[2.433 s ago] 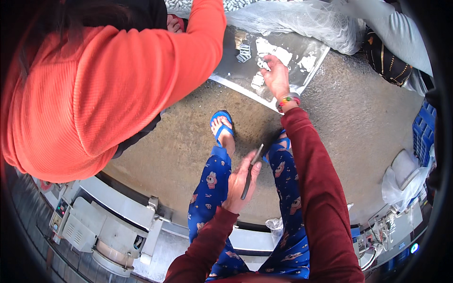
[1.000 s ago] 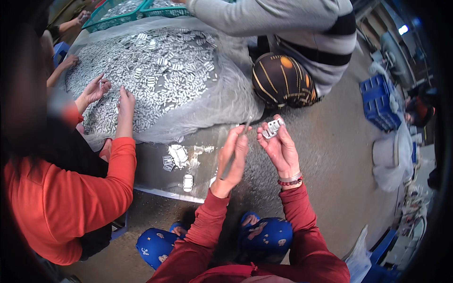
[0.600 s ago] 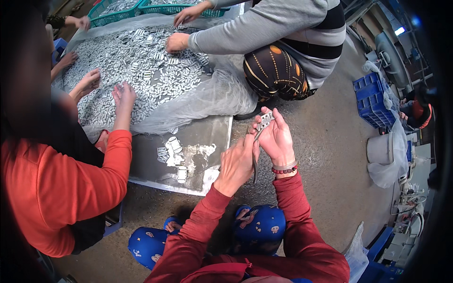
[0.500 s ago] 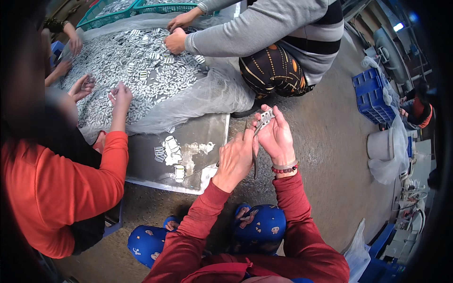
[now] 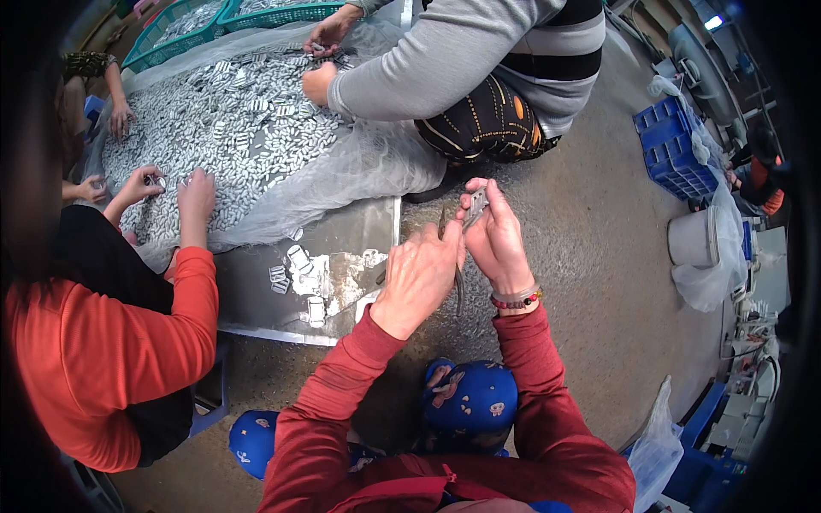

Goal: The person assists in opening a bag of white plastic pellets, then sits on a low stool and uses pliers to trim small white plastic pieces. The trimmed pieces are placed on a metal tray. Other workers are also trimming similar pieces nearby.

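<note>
Beyond, at eleven o'clock, green plastic baskets [image 5: 175, 51] hold silvery pieces [image 5: 192, 20] while our closed left hand [image 5: 417, 278] grips a slim dark tool [image 5: 460, 297], our half-curled right hand [image 5: 499, 238] a grey metal piece [image 5: 475, 206].

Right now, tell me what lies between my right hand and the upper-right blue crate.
The head view shows only grey-brown floor between your right hand and the blue crate.

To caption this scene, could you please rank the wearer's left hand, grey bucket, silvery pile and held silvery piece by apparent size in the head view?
1. Silvery pile
2. Left hand
3. Grey bucket
4. Silvery piece in the right hand
</note>
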`<state>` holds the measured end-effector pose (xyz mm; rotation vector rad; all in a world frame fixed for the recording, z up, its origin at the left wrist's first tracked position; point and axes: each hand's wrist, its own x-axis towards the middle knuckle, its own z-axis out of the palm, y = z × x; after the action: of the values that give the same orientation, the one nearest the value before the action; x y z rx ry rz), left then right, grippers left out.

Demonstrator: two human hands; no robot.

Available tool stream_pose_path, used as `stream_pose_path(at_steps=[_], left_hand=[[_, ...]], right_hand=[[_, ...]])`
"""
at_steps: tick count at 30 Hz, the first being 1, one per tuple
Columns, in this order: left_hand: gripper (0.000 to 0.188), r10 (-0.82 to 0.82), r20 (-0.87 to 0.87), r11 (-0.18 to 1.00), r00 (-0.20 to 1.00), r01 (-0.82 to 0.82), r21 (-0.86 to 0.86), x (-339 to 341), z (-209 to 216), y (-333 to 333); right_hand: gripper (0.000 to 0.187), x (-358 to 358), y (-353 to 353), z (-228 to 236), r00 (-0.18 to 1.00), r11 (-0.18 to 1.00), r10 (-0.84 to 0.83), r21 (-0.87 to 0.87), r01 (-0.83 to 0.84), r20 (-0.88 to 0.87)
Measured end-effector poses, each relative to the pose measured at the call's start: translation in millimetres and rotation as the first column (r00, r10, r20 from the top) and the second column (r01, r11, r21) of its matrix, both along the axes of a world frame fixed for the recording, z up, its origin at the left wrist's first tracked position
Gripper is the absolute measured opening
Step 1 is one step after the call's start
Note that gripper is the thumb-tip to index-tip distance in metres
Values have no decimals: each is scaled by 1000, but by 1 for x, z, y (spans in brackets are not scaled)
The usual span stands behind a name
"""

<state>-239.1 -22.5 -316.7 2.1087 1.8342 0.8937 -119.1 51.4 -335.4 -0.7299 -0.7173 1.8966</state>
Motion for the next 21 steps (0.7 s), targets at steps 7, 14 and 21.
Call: stream_pose_path(at_steps=[7,14,21], left_hand=[[15,-35,-264,999,964,38,6,-4,-2,5],[19,169,-10,985,986,-169,17,15,-19,2],[16,-69,-49,994,996,64,-89,-17,-4,-4]], right_hand=[[20,-1,-4,-2,980,990,-2,138,-26,198],[25,-19,-17,2,972,972,-234,19,234,29],[35,3,3,-22,993,956,103,-280,-83,58]])
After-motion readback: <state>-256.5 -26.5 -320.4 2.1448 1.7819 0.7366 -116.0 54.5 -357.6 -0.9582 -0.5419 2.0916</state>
